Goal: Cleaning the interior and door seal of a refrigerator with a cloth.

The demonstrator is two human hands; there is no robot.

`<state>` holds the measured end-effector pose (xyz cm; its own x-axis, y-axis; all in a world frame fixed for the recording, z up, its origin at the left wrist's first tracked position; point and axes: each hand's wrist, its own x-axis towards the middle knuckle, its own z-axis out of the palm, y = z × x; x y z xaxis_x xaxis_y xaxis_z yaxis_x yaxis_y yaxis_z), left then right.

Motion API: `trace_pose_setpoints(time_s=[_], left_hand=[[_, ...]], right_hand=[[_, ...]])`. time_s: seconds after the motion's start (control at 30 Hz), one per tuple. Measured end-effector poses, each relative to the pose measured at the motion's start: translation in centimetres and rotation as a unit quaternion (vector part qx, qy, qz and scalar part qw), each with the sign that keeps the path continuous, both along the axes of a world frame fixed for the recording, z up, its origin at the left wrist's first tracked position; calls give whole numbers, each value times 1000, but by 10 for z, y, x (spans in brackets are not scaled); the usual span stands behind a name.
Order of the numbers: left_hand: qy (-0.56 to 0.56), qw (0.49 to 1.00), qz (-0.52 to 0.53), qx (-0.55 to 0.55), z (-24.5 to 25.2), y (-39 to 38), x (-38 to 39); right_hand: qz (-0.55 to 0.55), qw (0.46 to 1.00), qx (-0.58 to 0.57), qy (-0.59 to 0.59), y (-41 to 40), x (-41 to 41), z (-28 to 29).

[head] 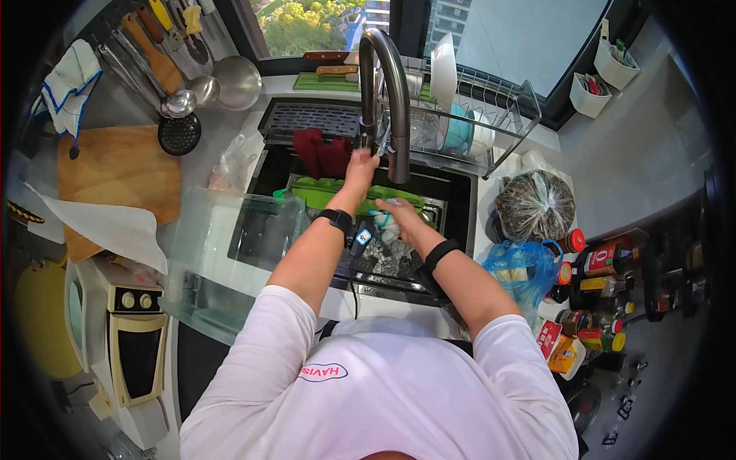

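Note:
My left hand (362, 165) reaches up to the base of the dark metal kitchen faucet (401, 98). It is blurred, and its fingertips are partly hidden there. Below it, my right hand (405, 218) grips a white cloth with teal edging (388, 227). A green plastic piece (322, 192), perhaps a rack or tray, lies across the dark sink (454, 198), behind both hands. My left forearm covers part of it. Water and wet glints show in the sink basin beneath the cloth. The faucet spout hangs above and slightly right of the green piece.
A large clear plastic bin (213, 299) stands left of the sink. Behind the faucet is a wire dish rack (506, 138) with bowls. A dark red cloth (322, 152) hangs at the sink's back. On the right are a blue plastic bag (517, 264) and several bottles.

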<state>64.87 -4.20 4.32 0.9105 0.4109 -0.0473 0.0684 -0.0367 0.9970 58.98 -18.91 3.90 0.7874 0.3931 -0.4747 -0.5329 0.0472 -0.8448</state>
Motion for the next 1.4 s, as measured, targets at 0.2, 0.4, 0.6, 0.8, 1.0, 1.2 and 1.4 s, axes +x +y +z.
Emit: trace_pose_setpoints(time_s=[0.2,0.4,0.6,0.8,1.0,1.2,1.4], left_hand=[[341,783,-270,-445,10,-18,-79],[218,769,-327,-504,6,-17,-91],[275,804,-371,-374,-6,-1,-96],[317,836,-302,-330,-2,-20,-90],[226,829,-339,-383,9,-14,-90],[296,871,-323,-223,15,-44,-84],[229,927,-276,113,10,-62,-97]], right_hand=[[-64,988,106,97,-4,9,20],[23,990,77,-113,1,22,12],[233,971,49,-30,-3,5,47],[103,985,135,-11,-10,7,11],[-87,977,195,0,-5,12,28],[-30,995,76,-56,1,24,28],[-43,992,-55,-110,3,21,10]])
